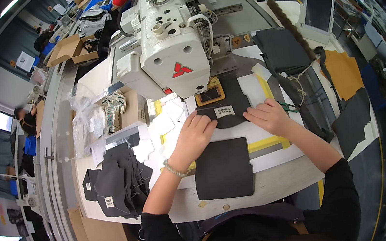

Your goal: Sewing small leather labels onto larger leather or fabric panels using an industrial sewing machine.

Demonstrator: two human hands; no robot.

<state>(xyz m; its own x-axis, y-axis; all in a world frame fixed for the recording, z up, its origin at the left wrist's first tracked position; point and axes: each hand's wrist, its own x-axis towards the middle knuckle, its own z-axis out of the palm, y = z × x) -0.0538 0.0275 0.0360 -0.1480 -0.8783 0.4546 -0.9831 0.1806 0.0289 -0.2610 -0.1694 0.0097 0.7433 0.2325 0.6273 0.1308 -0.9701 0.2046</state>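
Observation:
Under the head of the white sewing machine [171, 50] lies a dark grey fabric panel [234, 100] with a small white printed label [224, 111] on it. My left hand [195, 137] has its fingers curled at the panel's left edge, near the label. At the right edge my right hand [268, 116] grips the same panel with bent fingers. Small green-handled snips [289, 106] show beside the right hand; whether that hand also holds them, I cannot tell. A tan clamp frame [210, 96] presses on the panel's upper part. Nearer me, another dark panel [223, 170] lies flat.
Dark labelled pieces [120, 181] are heaped at the left. Behind them are a cardboard box of white labels [128, 110] and clear plastic bags [88, 117]. Yellow tape [266, 143] borders the white work plate. Folded dark fabric [282, 50] and a screen [318, 9] stand right.

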